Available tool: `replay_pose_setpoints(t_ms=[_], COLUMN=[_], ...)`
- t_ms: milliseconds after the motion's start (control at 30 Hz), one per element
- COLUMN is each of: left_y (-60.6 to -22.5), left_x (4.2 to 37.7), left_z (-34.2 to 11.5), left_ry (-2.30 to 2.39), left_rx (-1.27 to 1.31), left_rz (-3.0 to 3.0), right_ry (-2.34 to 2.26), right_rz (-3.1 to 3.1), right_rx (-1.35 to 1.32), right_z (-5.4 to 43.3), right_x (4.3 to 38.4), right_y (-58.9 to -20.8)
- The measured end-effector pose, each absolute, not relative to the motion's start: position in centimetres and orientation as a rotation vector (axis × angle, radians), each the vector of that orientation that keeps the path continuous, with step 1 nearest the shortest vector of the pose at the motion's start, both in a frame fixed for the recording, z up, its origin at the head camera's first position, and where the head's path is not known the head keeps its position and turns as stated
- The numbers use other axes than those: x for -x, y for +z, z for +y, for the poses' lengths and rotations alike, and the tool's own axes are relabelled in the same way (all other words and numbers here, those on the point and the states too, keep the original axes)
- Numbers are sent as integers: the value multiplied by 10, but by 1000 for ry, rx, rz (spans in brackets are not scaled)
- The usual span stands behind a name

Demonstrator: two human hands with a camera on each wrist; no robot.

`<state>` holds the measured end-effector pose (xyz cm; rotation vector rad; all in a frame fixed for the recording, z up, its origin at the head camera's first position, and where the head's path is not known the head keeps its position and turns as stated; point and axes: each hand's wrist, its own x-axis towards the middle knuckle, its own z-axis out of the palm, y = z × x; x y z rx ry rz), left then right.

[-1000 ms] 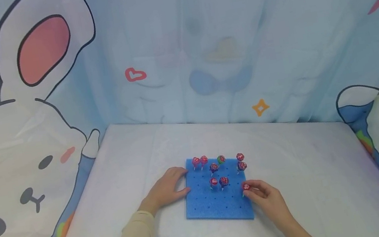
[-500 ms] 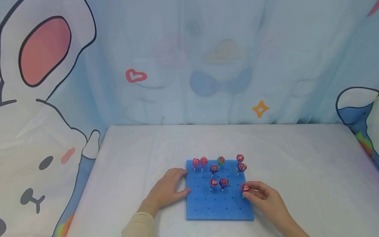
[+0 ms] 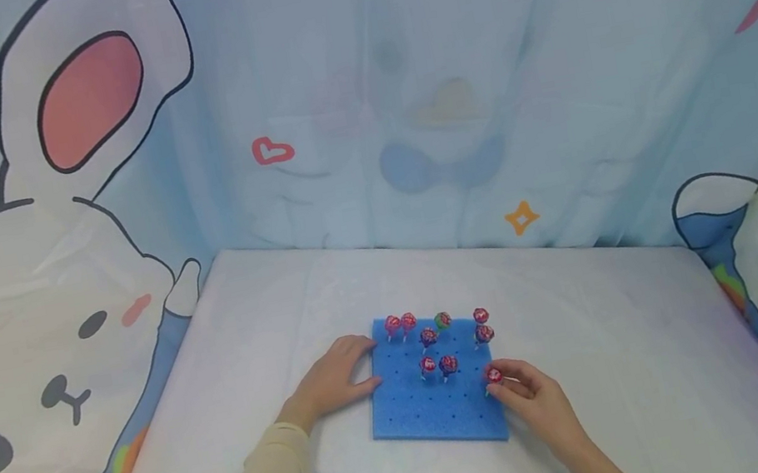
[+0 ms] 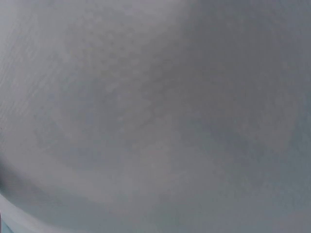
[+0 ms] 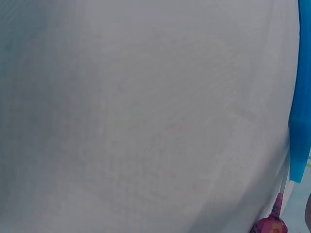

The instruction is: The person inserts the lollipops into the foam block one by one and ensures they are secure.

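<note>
A blue foam board (image 3: 416,403) with rows of small holes lies on the white-covered table. My right hand (image 3: 541,402), at the board's right edge, pinches a red-wrapped lollipop (image 3: 495,375) between thumb and fingers, its stick pointing down to the board. Across from it, my left hand (image 3: 326,379) touches the left edge with fingers and thumb spread apart. Several other lollipops stand upright in the board, among them a green one (image 3: 443,319) and a pink one (image 3: 392,324) at the back. In the right wrist view a lollipop (image 5: 272,225) shows at the bottom right.
White cloth (image 3: 600,367) covers the table around the board. A pale blue curtain (image 3: 555,112) hangs behind it, with printed cartoon animals at both sides. Only blurred pale cloth (image 4: 146,121) shows in the left wrist view.
Both hands stay in place at the board's edges. The head of the lollipop in my right hand shifts very slightly. The other lollipops have not moved.
</note>
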<state>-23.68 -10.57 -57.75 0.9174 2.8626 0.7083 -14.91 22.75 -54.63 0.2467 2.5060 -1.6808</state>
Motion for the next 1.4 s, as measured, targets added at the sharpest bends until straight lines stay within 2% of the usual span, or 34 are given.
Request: replay_pose_setpoints(t_ms=[500,967,1400], left_y=[-578,-582,-577], left_x=[236,239,237], left_z=[-106,-107,-105], left_ry=[697,708,689], left_rx=[-922,-952,-919], left_rz=[2869,2872,2861], right_ry=[-1522,-916,-773], right_rz=[2594,2804,2792], right_rx=[-223,-237,-135], right_z=[247,288,303], right_x=[142,128,121], right_y=[-547,-557,-562])
